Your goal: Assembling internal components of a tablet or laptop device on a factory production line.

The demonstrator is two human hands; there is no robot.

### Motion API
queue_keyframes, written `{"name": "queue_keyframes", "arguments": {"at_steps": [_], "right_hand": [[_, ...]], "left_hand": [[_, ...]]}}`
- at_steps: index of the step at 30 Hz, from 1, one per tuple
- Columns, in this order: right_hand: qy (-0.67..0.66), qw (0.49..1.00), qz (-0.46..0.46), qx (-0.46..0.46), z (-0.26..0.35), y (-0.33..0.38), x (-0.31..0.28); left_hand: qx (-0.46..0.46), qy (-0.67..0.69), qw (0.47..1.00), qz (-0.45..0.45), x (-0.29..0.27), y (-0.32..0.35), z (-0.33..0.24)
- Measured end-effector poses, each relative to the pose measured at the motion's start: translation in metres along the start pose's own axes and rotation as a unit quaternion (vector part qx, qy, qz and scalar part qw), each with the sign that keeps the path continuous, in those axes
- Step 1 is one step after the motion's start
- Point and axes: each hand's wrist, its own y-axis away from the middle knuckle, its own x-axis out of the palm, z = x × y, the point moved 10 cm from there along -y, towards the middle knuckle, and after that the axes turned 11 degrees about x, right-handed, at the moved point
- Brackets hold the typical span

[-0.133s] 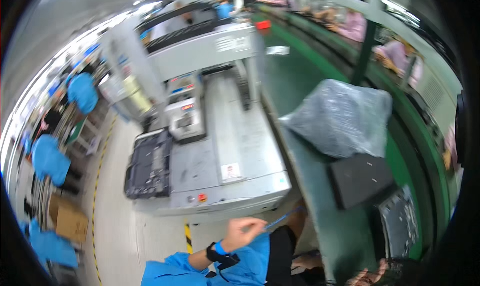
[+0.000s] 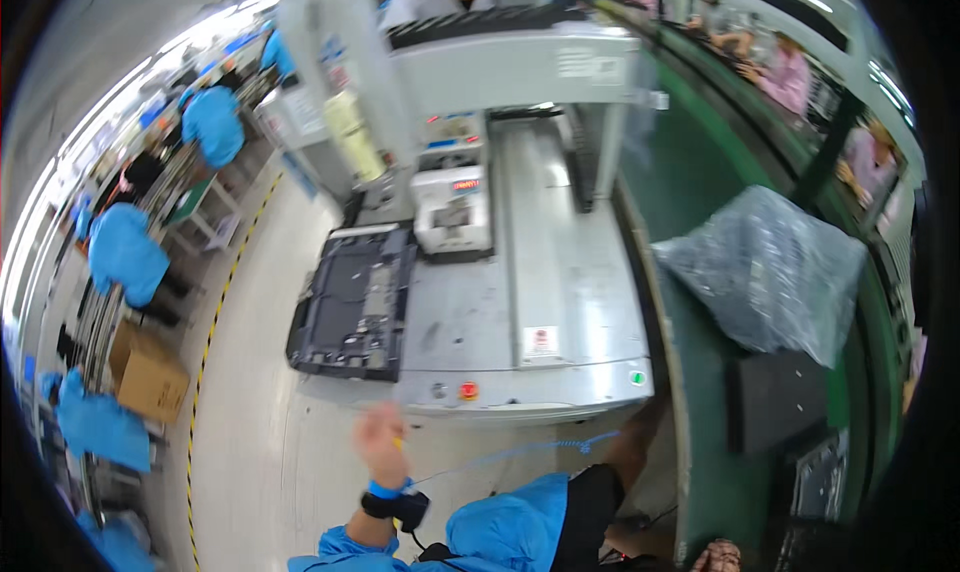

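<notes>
Near a black, silver-flecked panel (image 2: 345,297), the left hand (image 2: 382,447) blurs, fingers' grip unclear.

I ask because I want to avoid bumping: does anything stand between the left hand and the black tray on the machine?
No separate object is visible between the left hand and the black tray; only the machine's front edge. The red button sits to the right.
</notes>
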Motion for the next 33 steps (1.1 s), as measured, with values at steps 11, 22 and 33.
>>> {"name": "queue_keyframes", "arguments": {"at_steps": [11, 22, 33], "right_hand": [[0.029, 0.991, 0.132, -0.015, 0.113, -0.074, 0.066], [0.013, 0.991, 0.135, 0.01, 0.096, -0.067, 0.092], [0.06, 0.988, 0.145, 0.011, 0.107, -0.072, 0.093]], "left_hand": [[0.059, 0.029, 0.951, -0.303, -0.204, -0.084, 0.118], [0.069, 0.077, 0.945, -0.309, -0.203, -0.083, 0.121], [0.094, 0.077, 0.93, -0.347, -0.21, -0.074, 0.122]]}}
